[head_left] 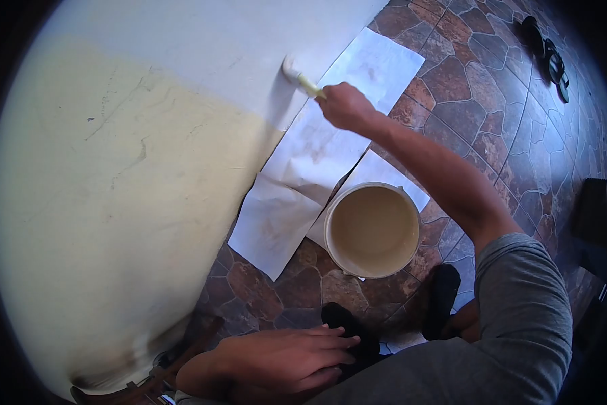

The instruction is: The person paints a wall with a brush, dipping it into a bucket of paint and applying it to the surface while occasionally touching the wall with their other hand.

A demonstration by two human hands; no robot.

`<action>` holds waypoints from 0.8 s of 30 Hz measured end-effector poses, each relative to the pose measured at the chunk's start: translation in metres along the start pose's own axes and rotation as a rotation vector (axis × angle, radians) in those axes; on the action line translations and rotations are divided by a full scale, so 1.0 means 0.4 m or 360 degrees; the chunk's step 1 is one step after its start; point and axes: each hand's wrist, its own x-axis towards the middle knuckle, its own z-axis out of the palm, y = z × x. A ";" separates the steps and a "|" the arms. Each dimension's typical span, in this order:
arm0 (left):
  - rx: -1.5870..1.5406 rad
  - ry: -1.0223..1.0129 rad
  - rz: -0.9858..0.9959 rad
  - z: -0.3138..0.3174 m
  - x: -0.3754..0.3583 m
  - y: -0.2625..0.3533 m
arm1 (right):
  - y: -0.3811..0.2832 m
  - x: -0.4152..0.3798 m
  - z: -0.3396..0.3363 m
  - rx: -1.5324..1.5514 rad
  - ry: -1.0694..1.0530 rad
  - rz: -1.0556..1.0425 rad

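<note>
My right hand (347, 106) is closed around the pale handle of a paintbrush (308, 85). The brush's bristles touch the wall (148, 155) low down, near where it meets the floor. White covers the far part of the wall, while the nearer part is yellowish with dark scuffs. My left hand (297, 354) lies with its fingers stretched out over my leg, holding nothing. Between my arms and the wall stands a round bucket (328, 233) with pale, cream-coloured contents.
Sheets of white paper (317, 152) lie on the stone-patterned tile floor (486, 101) along the wall, partly under the bucket. My dark-covered feet (442, 297) are just behind the bucket. Black sandals (555, 66) lie at the far right. A brown wooden object (182, 361) leans by the wall at lower left.
</note>
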 end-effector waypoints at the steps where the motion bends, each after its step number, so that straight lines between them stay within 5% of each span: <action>1: 0.0001 -0.0002 0.0004 -0.002 0.002 -0.001 | -0.003 -0.017 0.017 -0.0057 -0.0050 -0.0109; 6: 0.0022 -0.0104 -0.0001 -0.006 -0.002 -0.001 | -0.048 -0.055 0.002 -0.0219 -0.0322 -0.0409; 17: -0.0031 0.0001 -0.0025 0.016 -0.038 0.000 | 0.201 0.141 -0.157 -0.0159 0.0459 0.0239; 20: -0.0021 0.0003 0.0002 0.014 -0.036 0.000 | 0.186 0.131 -0.163 0.0001 0.0421 0.0333; 21: -0.0014 -0.0013 -0.0015 0.013 -0.034 0.002 | 0.168 0.144 -0.125 -0.0208 0.0360 0.0080; 24: 0.0016 -0.0026 -0.0018 -0.009 -0.024 0.014 | -0.064 0.017 -0.076 0.0038 0.0121 0.0004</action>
